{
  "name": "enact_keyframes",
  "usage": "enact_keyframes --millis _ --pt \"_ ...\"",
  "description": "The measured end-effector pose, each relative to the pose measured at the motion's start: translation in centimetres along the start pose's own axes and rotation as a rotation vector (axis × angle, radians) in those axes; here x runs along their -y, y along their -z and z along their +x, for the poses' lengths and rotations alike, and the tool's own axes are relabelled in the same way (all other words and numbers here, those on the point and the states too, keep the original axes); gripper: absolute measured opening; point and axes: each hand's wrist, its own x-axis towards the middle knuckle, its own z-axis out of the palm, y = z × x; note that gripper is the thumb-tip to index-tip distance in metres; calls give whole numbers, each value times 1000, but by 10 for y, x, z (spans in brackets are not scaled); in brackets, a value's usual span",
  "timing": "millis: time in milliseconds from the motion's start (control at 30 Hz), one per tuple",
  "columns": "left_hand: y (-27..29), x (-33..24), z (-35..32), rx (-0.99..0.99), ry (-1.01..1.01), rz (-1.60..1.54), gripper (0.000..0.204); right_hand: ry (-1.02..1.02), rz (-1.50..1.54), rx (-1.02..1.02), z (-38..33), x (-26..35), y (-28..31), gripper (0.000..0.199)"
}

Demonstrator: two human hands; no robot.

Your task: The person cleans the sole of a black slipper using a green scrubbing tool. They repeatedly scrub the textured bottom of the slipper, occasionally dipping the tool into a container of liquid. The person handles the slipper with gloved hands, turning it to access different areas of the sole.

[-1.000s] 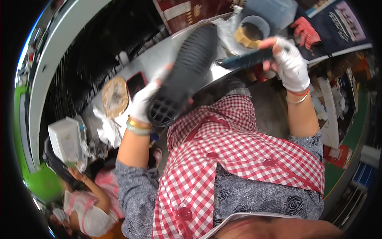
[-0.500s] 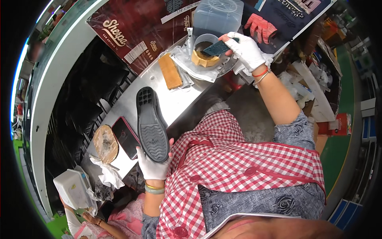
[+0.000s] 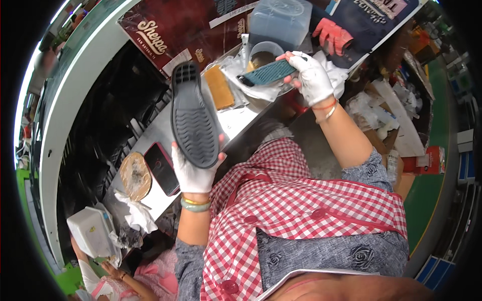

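Swinging off the clear cup [image 3: 266, 49], the teal ridged tool [image 3: 273, 73], clasped in the right hand's [image 3: 312, 83] grip, points toward the black sole [image 3: 195, 120]; the left hand [image 3: 196, 179] grasps that sole, now farther forward above the surface [image 3: 235, 122]; both are nearer, yet apart.

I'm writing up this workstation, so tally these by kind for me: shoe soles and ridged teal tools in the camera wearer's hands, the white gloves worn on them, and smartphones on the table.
Shoe sole: 1
Ridged teal tool: 1
White gloves: 2
Smartphone: 1
Total: 5
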Motion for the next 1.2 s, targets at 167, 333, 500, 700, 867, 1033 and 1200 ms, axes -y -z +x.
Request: enact_keyframes --millis 167,333,500,700,867,1033,1200 --pt "-18 12 -3 112 -12 -64 61 29 92 126 -59 16 -83 28" --pt "-24 17 -8 95 -69 -43 70 -41 155 212 -74 14 -116 26" --pt "-28 19 -9 93 -63 57 72 -78 124 220 -78 17 -121 25" --pt "-30 29 -10 85 -131 137 70 26 84 156 -73 16 -122 23" --pt "-25 30 -14 106 -110 280 79 56 97 114 -61 25 -117 21" --pt "-22 31 -20 112 -109 441 86 180 105 71 -51 31 -113 18" --pt "-18 31 -21 130 -71 503 87 207 119 55 -39 37 -110 18"
